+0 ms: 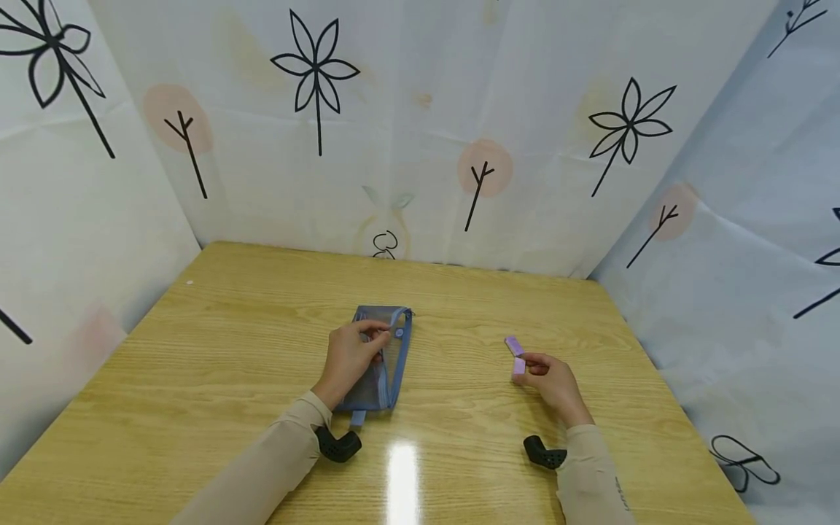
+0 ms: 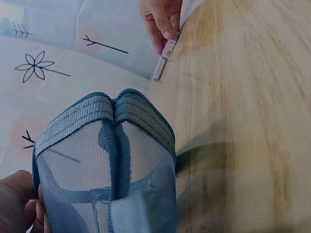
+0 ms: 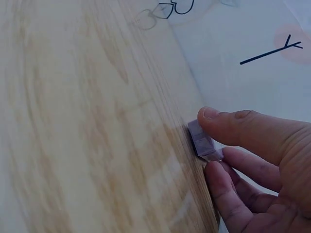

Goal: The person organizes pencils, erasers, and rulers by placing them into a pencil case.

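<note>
Wooden table (image 1: 197, 379), mid-surface: left hand (image 1: 348, 361) pinches blue mesh pouch (image 1: 387, 364) near its zipper, right hand (image 1: 551, 379) grips purple eraser (image 1: 515, 354) toward the right edge; loading step likely, needing the pouch mouth opened.

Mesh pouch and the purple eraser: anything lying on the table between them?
Nothing: the head view shows only bare wooden table between the blue mesh pouch under the left hand and the purple eraser pinched by the right hand.

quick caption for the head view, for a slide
Left hand holds a blue mesh pouch; right hand pinches a small purple block.
</note>
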Demonstrator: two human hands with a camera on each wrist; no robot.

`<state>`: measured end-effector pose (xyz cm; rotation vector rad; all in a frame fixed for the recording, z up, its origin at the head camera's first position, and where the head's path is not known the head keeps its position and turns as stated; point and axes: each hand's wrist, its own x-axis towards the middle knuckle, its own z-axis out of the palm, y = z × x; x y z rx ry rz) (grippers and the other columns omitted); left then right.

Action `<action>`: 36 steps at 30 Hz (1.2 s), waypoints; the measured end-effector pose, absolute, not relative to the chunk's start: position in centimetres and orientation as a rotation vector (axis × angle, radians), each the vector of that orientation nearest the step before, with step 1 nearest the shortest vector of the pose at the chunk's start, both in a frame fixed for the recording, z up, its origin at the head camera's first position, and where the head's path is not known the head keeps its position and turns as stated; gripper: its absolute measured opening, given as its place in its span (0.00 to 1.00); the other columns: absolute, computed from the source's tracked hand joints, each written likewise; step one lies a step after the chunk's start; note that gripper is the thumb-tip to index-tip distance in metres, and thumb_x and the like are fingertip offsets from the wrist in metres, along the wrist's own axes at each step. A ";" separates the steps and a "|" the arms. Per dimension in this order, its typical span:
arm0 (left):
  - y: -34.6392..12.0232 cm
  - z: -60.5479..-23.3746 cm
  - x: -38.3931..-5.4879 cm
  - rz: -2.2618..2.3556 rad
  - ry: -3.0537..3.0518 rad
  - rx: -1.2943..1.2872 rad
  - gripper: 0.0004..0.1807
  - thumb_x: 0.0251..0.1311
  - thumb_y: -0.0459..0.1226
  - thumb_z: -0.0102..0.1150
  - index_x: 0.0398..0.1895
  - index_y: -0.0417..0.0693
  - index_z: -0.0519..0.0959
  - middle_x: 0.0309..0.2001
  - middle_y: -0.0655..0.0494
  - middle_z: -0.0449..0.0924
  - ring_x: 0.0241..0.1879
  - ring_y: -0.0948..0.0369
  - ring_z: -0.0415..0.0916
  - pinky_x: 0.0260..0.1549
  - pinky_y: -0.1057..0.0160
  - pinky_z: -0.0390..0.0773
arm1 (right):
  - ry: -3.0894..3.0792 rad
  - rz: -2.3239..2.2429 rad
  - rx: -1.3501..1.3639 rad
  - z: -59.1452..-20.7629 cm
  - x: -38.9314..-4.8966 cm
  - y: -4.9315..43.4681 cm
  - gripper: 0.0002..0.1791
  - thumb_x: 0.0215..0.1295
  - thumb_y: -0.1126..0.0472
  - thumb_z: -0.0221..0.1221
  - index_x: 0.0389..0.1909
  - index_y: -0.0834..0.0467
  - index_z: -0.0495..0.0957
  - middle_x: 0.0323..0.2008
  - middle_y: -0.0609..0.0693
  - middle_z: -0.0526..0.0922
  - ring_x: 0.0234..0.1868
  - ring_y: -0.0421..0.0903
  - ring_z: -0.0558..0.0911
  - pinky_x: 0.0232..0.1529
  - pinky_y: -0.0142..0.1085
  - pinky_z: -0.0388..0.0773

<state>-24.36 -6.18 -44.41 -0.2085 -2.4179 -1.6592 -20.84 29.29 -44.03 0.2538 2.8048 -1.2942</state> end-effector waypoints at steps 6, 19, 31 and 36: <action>-6.2 -44.5 -24.4 -1.667 -2.414 -0.206 0.08 0.61 0.38 0.66 0.41 0.46 0.87 0.27 0.50 0.81 0.17 0.61 0.79 0.19 0.63 0.80 | 2.799 -1.301 0.271 -43.9 -20.8 29.0 0.31 0.57 0.58 0.70 0.61 0.66 0.76 0.54 0.65 0.79 0.53 0.57 0.78 0.52 0.49 0.76; -6.2 -44.5 -24.4 -1.681 -2.400 -0.207 0.08 0.61 0.38 0.66 0.41 0.46 0.87 0.26 0.55 0.80 0.17 0.61 0.80 0.19 0.64 0.81 | 2.779 -1.322 0.274 -43.6 -20.7 28.9 0.31 0.57 0.62 0.70 0.61 0.67 0.74 0.53 0.65 0.79 0.53 0.57 0.78 0.49 0.43 0.78; -6.3 -44.5 -24.3 -1.676 -2.405 -0.210 0.08 0.61 0.37 0.66 0.42 0.45 0.87 0.26 0.54 0.80 0.17 0.61 0.79 0.19 0.64 0.80 | 2.803 -1.315 0.279 -43.9 -20.8 28.8 0.30 0.56 0.64 0.70 0.60 0.67 0.75 0.51 0.64 0.79 0.52 0.56 0.77 0.48 0.42 0.77; -6.3 -44.4 -24.3 -1.674 -2.406 -0.219 0.08 0.61 0.38 0.66 0.41 0.46 0.87 0.26 0.52 0.81 0.17 0.61 0.79 0.19 0.63 0.80 | 2.815 -1.325 0.297 -44.0 -20.7 28.6 0.30 0.55 0.64 0.71 0.59 0.67 0.76 0.49 0.62 0.80 0.50 0.54 0.78 0.43 0.37 0.77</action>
